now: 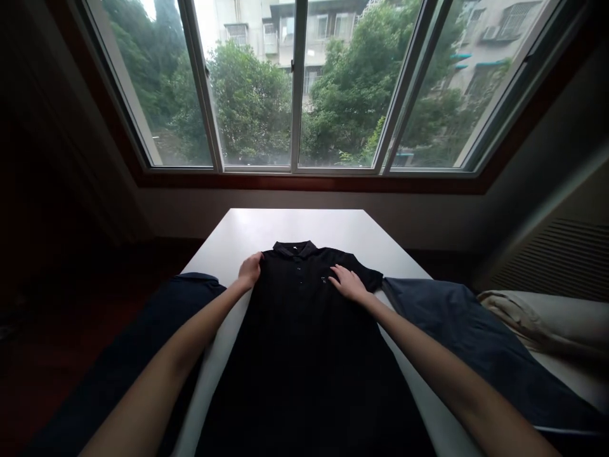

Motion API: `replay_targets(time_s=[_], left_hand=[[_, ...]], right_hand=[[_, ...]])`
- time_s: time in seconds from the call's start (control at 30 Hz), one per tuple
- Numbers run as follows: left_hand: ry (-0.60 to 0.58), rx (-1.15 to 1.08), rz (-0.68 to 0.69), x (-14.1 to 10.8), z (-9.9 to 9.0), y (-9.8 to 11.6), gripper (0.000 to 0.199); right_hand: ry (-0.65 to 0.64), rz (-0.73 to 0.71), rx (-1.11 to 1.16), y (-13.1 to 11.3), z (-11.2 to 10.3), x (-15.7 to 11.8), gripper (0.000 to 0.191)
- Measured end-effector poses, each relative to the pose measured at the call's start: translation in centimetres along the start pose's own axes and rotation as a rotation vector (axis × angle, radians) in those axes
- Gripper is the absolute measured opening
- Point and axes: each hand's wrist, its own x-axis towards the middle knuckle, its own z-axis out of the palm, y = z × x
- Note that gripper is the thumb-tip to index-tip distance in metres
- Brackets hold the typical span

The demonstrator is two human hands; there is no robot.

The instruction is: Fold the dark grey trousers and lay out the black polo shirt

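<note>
A black short-sleeved polo shirt (304, 343) lies front side up on a white table (295, 222), its collar toward the window. At the shirt's left shoulder edge, my left hand (250, 270) has its fingers closed on the black cloth; the sleeve on that side does not show spread out. My right hand (349, 283) rests on the right chest, fingers spread flat beside a small light logo. The right sleeve extends out toward the table's right edge. Its buttoned placket runs down the middle below the collar.
Dark blue cloth (195, 278) hangs over the table's left edge. More dark blue-grey cloth (442, 311) lies along the right edge, beside a beige cloth bundle (537, 317). Beyond the table are a wall and a wide window (295, 170) with a red-brown frame.
</note>
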Motion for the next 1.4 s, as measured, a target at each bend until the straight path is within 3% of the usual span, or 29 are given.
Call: replay_targets(time_s=[0.17,0.27,0.4,0.53,0.67,0.77,0.93,1.1,1.23,1.4], left_hand=[[0.076,0.067,-0.199,-0.6,-4.6,-7.3,0.033],[0.105,0.099,-0.219,-1.5,-6.1,-8.7,0.034],[0.076,0.087,-0.023,-2.9,-4.8,-5.7,0.031],[-0.045,0.037,0.220,-4.4,-0.2,-0.3,0.042],[-0.206,0.103,0.143,-5.3,4.1,2.9,0.058],[-0.209,0.163,0.078,-5.3,5.1,2.6,0.062],[-0.170,0.235,0.010,-5.1,4.0,0.1,0.063],[-0.154,0.242,0.006,-5.2,3.7,-0.4,0.061],[-0.142,0.245,0.018,-5.3,4.1,-0.3,0.060],[-0.113,0.237,0.024,-5.4,4.2,-0.3,0.059]], right_hand=[[0.007,-0.017,-0.039,1.5,-0.5,-0.2,0.051],[0.040,-0.027,-0.073,1.3,-0.9,-1.3,0.053],[0.162,-0.045,-0.126,0.6,-1.2,-4.8,0.056],[0.198,-0.064,-0.145,-1.6,-1.0,-10.1,0.052],[0.128,-0.168,-0.070,-4.2,-0.3,-15.1,0.050],[0.113,-0.143,-0.001,-4.1,0.2,-18.0,0.051],[0.129,0.005,0.032,-0.9,0.3,-22.3,0.050],[0.145,0.073,0.106,0.9,0.1,-28.1,0.054],[0.190,0.275,0.195,0.9,-0.4,-33.4,0.062],[0.271,0.473,0.429,-1.7,-1.4,-38.2,0.040]])
